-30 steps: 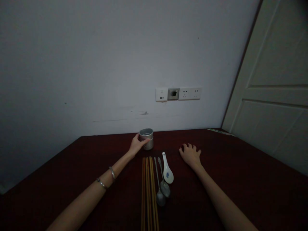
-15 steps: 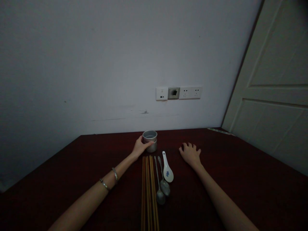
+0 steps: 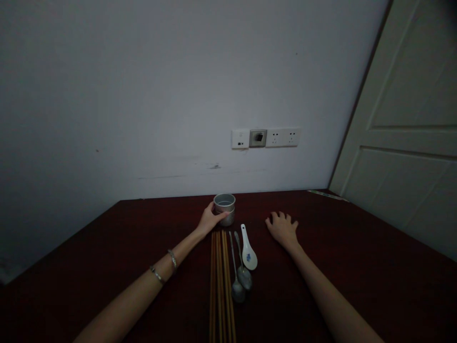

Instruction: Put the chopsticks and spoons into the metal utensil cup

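Note:
My left hand (image 3: 210,219) is wrapped round the left side of a grey metal cup (image 3: 227,220), its thumb across the front; the fingers behind are partly hidden. The cup is upright, its round mouth facing up. My right hand (image 3: 283,228) lies palm down on the table with its fingers spread, holding nothing. Between my arms lie several wooden chopsticks (image 3: 222,286) side by side. Just right of them are two metal spoons, one longer-handled spoon (image 3: 238,291) and another spoon (image 3: 244,277). A white ceramic spoon (image 3: 249,257) with a blue mark lies nearest my right hand.
The dark red table (image 3: 171,214) reaches back to a pale wall (image 3: 160,95). Sockets and switch plates (image 3: 274,137) sit on the wall above it. A panelled door (image 3: 403,138) stands at the right, near a strip (image 3: 326,194) on the table's back right edge.
My left hand has shifted the metal cup slightly to the right. My right hand, the chopsticks and the spoons stay where they were.

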Motion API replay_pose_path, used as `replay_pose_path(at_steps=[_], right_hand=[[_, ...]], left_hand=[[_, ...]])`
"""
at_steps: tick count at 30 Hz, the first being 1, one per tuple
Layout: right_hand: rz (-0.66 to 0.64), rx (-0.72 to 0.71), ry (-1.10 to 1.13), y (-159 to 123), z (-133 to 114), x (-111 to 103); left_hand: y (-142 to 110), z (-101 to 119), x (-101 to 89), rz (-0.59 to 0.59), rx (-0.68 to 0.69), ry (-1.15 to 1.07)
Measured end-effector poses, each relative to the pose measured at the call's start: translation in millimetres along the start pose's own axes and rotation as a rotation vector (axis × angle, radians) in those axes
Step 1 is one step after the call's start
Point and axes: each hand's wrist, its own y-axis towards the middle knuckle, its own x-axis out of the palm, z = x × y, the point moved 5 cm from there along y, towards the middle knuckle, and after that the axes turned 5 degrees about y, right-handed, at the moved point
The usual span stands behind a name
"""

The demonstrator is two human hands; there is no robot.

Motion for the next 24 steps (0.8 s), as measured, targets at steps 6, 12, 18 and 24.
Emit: replay_pose_path(at_steps=[6, 12, 18, 24], right_hand=[[0.001, -0.004, 0.009, 0, 0, 0], [0.006, -0.009, 0.015, 0, 0, 0], [-0.012, 0.001, 0.011, 0, 0, -2], [-0.046, 0.005, 0.0, 0, 0, 0]], left_hand=[[-1, -2, 3.5, -0.023, 0.008, -0.03], [0, -7, -5.9, -0.087, 0.016, 0.062], [-10, -21, -34.5, -0.316, -0.111, 0.37], [-19, -34, -60.6, -0.45, -0.228, 0.309]])
